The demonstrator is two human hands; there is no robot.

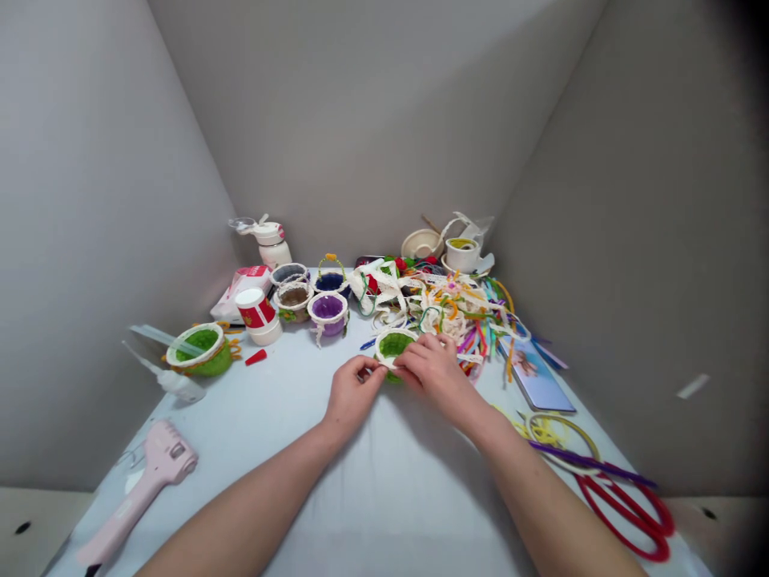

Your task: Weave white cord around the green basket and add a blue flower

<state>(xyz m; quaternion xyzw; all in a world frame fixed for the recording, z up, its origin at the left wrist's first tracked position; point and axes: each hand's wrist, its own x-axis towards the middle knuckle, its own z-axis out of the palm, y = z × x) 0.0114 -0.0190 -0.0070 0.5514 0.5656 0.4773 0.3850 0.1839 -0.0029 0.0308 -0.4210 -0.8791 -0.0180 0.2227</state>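
I'm watching the left hand (356, 389) pinch the near rim of a small green basket (395, 346), thumb and fingers nearly closed; the right hand (436, 369) curls over its right side, fingertips gripping that same rim. The basket's mid-table, just in front of tangled trimmings (450, 312), so room behind is tight. Toward me, pale tabletop (360, 497) stretches between the forearms. Out along the left edge lies a pink glue gun (159, 465); near the right edge, a phone (541, 377) and red-handled scissors (630, 517).
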